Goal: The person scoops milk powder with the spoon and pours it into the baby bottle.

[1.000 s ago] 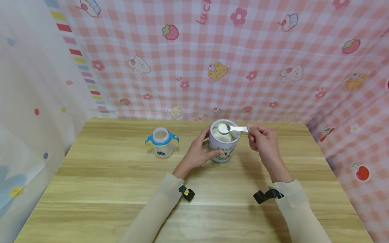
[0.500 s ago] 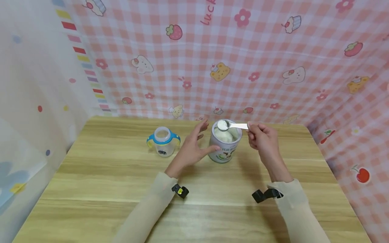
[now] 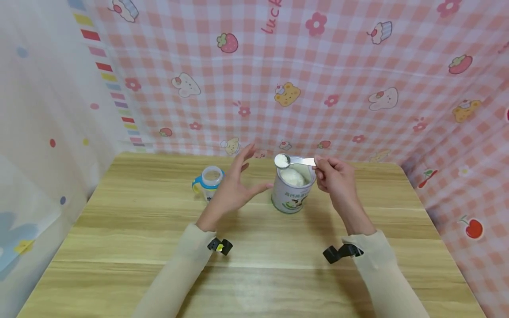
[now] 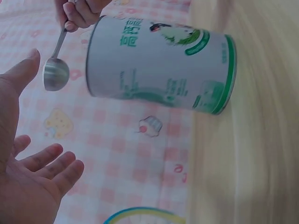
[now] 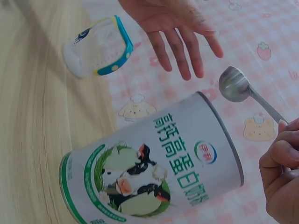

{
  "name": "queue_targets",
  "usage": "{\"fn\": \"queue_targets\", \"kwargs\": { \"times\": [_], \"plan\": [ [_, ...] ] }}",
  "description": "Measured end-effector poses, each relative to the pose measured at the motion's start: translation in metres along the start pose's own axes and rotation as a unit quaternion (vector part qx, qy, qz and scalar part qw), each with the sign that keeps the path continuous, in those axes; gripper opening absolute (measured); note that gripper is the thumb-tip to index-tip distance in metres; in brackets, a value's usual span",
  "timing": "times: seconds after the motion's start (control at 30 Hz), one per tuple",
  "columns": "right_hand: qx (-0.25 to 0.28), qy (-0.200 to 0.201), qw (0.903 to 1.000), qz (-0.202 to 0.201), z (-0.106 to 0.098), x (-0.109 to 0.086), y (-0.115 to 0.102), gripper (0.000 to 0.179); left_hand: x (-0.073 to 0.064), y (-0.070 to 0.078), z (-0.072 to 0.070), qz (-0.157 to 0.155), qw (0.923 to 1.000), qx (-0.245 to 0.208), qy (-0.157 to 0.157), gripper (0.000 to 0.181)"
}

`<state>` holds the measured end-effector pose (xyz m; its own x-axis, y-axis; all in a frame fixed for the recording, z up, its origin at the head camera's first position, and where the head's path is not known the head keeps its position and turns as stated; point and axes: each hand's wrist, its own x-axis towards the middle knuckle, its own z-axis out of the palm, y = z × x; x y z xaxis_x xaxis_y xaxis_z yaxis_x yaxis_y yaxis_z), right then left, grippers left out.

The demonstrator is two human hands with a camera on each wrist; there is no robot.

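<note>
My right hand (image 3: 338, 179) pinches the handle of a metal measuring spoon (image 3: 282, 161), whose bowl is heaped with white powder. The spoon is above the left rim of an open milk powder can (image 3: 290, 196) with a cow on its label (image 5: 135, 177). White powder shows inside the can. My left hand (image 3: 230, 190) is spread, thumb apart from the fingers, between the can and a clear baby bottle (image 3: 212, 176) with blue and yellow handles. It holds nothing and partly hides the bottle in the head view. In the right wrist view the bottle (image 5: 98, 46) shows without its cap.
The can and bottle stand on a wood-grain table (image 3: 262, 274), towards its back edge. A pink checked cloth (image 3: 262, 119) hangs behind the table and along the right. A whitish cloth (image 3: 43, 145) hangs on the left.
My left hand has let go of the can and moved left, in front of the bottle. My right hand has carried the filled measuring spoon slightly left, from over the can's opening to its left rim.
</note>
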<state>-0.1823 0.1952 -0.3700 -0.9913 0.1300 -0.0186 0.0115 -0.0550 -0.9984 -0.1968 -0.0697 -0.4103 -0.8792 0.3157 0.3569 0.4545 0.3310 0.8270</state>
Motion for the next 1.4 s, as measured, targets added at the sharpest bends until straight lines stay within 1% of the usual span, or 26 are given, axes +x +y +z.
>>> {"fn": "queue_targets", "kwargs": {
  "times": [0.23, 0.33, 0.47, 0.67, 0.73, 0.83, 1.03, 1.27, 1.4],
  "plan": [
    [-0.007, -0.014, 0.9999, -0.001, 0.01, -0.001, -0.004, 0.031, -0.006, 0.0, -0.018, 0.009, 0.9997, 0.011, 0.018, 0.104],
    [-0.014, -0.024, 0.9996, -0.004, 0.015, -0.001, -0.004, 0.031, -0.01, -0.003, -0.026, 0.025, 0.9992, 0.016, 0.027, 0.104],
    [-0.023, -0.031, 0.9992, -0.012, 0.022, -0.001, -0.005, 0.031, -0.014, -0.007, -0.038, 0.034, 0.9983, 0.021, 0.042, 0.104],
    [-0.006, -0.041, 0.9988, -0.025, 0.032, 0.0, -0.005, 0.036, -0.019, -0.014, -0.055, 0.047, 0.9964, 0.032, 0.063, 0.105],
    [-0.002, -0.05, 0.9984, -0.027, 0.036, 0.0, -0.005, 0.036, -0.021, -0.016, -0.06, 0.043, 0.996, 0.036, 0.069, 0.106],
    [0.005, -0.057, 0.9981, -0.024, 0.042, -0.001, -0.005, 0.033, -0.026, -0.021, -0.068, 0.027, 0.996, 0.043, 0.074, 0.106],
    [0.008, -0.056, 0.9984, -0.011, 0.053, -0.002, -0.004, 0.033, -0.036, -0.034, -0.078, -0.006, 0.9953, 0.068, 0.069, 0.105],
    [-0.01, -0.062, 0.9979, -0.018, 0.064, -0.003, -0.005, 0.031, -0.042, -0.052, -0.083, -0.007, 0.9939, 0.086, 0.068, 0.104],
    [-0.02, -0.068, 0.9971, -0.027, 0.069, -0.004, -0.005, 0.031, -0.046, -0.061, -0.083, -0.023, 0.9947, 0.079, 0.061, 0.104]
  ]
}}
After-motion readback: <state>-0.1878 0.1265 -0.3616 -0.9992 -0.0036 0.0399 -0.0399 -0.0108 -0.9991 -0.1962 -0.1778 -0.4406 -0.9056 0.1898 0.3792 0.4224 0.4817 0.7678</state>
